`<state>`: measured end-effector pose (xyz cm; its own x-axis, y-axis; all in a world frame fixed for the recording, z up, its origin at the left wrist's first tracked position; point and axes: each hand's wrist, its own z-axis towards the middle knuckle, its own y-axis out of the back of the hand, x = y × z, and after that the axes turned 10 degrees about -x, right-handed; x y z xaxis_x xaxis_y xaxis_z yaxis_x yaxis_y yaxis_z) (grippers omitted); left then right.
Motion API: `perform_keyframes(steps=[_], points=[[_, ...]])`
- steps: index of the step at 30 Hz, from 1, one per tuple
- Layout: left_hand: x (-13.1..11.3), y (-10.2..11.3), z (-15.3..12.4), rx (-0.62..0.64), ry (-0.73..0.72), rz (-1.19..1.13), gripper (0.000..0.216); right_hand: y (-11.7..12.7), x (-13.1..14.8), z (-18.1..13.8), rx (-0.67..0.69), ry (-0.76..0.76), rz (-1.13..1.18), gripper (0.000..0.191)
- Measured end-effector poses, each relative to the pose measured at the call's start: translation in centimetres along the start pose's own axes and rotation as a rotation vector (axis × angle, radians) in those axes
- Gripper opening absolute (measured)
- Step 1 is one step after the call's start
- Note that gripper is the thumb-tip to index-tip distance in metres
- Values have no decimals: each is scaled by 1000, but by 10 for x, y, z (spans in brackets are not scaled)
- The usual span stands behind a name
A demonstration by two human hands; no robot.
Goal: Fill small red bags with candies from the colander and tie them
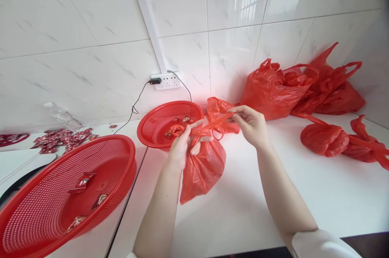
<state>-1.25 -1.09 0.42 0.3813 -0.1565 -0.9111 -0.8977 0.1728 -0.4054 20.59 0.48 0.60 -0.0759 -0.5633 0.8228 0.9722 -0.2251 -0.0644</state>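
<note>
From the head view I saw my left hand (pixel 182 144) closed around the gathered neck of a small red plastic bag (pixel 202 169), which hung above the white counter (pixel 243 201) with its bulging lower part sagging below my fingers; I could not tell what was inside it. My right hand (pixel 249 124) was pinched shut on one stretched handle strip of the same bag, pulled out taut between the two hands. Just behind the hands sat a small red mesh basket (pixel 161 122) on the counter, and in it lay a few small red wrapped packets (pixel 182 122). A larger red mesh basket (pixel 45 201) stood at the near left, tilted toward me, holding three or four of the same kind of packet (pixel 83 181) scattered across its bottom. Further left, a loose heap of packets (pixel 60 138) lay on the counter near a clear plastic wrapper. To the right, two filled red bags (pixel 304 88) leaned against the tiled wall (pixel 91 27), and two smaller knotted bags (pixel 334 138) lay in front of them, well apart from my hands. A white power strip (pixel 165 81) hung on the wall with a black plug in it. The packets bore white markings, but they were too small for me to read.
</note>
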Motion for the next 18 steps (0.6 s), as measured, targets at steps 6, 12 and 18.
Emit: perform_keyframes(steps=[6,12,18], points=[[3,-2,3,59,233,-243,35,8,26,-11,727,21,69,12],[2,-11,-4,108,156,-138,22,3,22,-10,602,57,61,15],[8,-16,-11,83,-147,314,45,-14,9,-13,730,-32,70,63]])
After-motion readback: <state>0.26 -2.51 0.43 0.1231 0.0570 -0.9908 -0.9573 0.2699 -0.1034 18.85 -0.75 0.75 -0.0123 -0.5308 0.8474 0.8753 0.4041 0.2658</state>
